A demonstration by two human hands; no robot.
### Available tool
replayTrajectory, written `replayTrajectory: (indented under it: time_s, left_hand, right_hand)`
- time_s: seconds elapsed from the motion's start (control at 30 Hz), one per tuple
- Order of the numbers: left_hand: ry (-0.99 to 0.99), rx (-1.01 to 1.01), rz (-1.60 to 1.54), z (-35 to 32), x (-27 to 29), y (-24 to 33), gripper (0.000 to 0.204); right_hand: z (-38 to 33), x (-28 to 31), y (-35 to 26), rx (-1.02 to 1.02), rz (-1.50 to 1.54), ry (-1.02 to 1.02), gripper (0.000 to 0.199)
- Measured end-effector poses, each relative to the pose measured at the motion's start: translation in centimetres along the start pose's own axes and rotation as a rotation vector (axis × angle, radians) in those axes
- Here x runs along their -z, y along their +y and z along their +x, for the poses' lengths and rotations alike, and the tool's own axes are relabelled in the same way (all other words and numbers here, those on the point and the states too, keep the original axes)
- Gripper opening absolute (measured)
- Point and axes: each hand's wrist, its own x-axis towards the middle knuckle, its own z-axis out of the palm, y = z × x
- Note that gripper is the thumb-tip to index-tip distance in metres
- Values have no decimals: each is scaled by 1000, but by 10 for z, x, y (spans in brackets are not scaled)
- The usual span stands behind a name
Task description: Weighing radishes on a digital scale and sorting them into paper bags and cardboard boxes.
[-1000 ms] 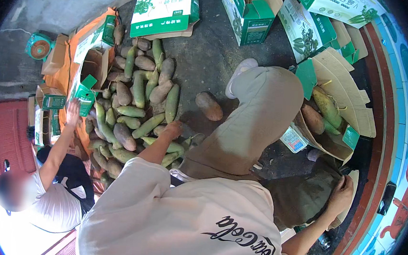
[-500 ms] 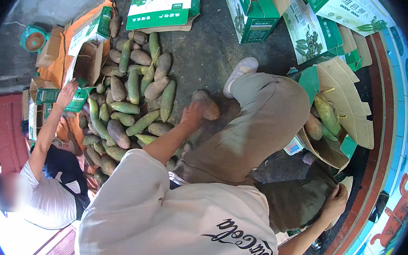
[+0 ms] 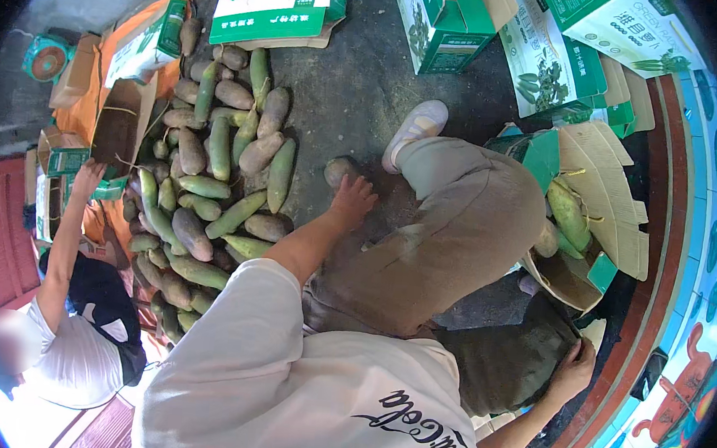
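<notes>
My left hand [image 3: 353,202] reaches low over the dark floor, its fingers spread. Just beyond the fingertips lies a soil-covered brown radish [image 3: 340,171]; I cannot tell whether the hand touches it. To the left is a big pile of long radishes [image 3: 221,150], some green and some coated in brown soil. My right hand [image 3: 574,371] is at my bent right knee, beside a cardboard edge; its fingers are partly hidden, so its grip is unclear. An open green and white carton [image 3: 606,176] with several radishes in it stands right of my left leg.
More green and white cartons stand at the back: one [image 3: 275,3] beyond the pile, another [image 3: 445,29], and a stack [image 3: 557,58] to the right. At the left, a co-worker [image 3: 84,337] reaches to an open carton [image 3: 122,125]. A tiled wall [image 3: 716,176] runs along the right.
My left hand has come off the top of the soil-covered radish and moved slightly right, fingers spreading. The co-worker's arm has shifted left in the picture. My view has turned a little.
</notes>
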Motion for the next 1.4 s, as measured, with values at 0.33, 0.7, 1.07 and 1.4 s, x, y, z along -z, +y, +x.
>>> replayTrajectory:
  time_s: [0.33, 0.7, 1.07, 1.4]
  left_hand:
    - [-202, 4, 26, -52, 31, -13, 31]
    - [-306, 82, 63, -96, -26, -26, 45]
    - [-190, 98, -74, -94, -41, -20, 52]
    - [-149, 118, -44, -92, -48, -18, 54]
  right_hand:
    - [1, 1, -3, 33, -19, 12, 20]
    - [3, 1, -6, 51, -1, 27, 20]
    - [2, -4, 0, 41, -31, 38, 21]
    - [1, -3, 0, 1, 8, -7, 23]
